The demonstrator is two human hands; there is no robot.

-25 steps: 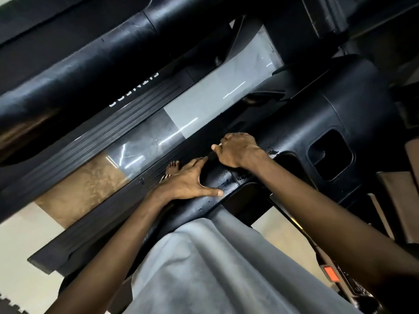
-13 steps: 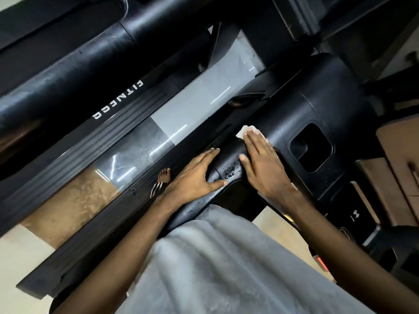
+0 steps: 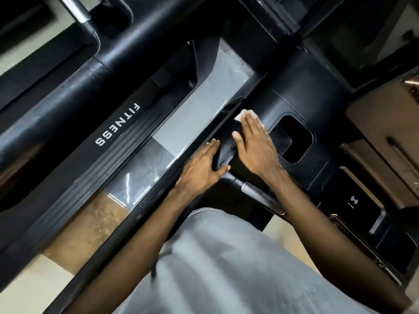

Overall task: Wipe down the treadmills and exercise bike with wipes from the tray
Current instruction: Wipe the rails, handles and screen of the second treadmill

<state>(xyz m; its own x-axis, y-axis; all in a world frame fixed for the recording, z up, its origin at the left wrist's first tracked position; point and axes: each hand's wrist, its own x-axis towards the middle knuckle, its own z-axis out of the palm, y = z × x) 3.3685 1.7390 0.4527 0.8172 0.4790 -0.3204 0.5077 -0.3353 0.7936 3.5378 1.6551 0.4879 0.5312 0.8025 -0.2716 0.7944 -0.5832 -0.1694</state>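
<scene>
I look down on a black treadmill console (image 3: 317,105) with a rectangular cup recess (image 3: 292,141). My right hand (image 3: 256,146) lies flat with straight fingers on the console, pressing a white wipe (image 3: 243,114) whose edge shows beyond the fingertips. My left hand (image 3: 201,168) rests open on the console's wet left edge, thumb spread toward the right hand. Below runs the side rail (image 3: 118,125) of a neighbouring treadmill, marked FITNESS.
A thick black handrail (image 3: 136,55) crosses the upper left. A chrome-topped grip bar (image 3: 260,196) sticks out under my right wrist. A wireless charging pad (image 3: 353,200) sits at the lower right. Glossy floor (image 3: 192,118) shows between the machines. My grey shirt fills the bottom.
My right hand went from curled at the console edge to flat, and slid the wipe forward and up the console. The left hand stayed in place; the view shifted slightly.
</scene>
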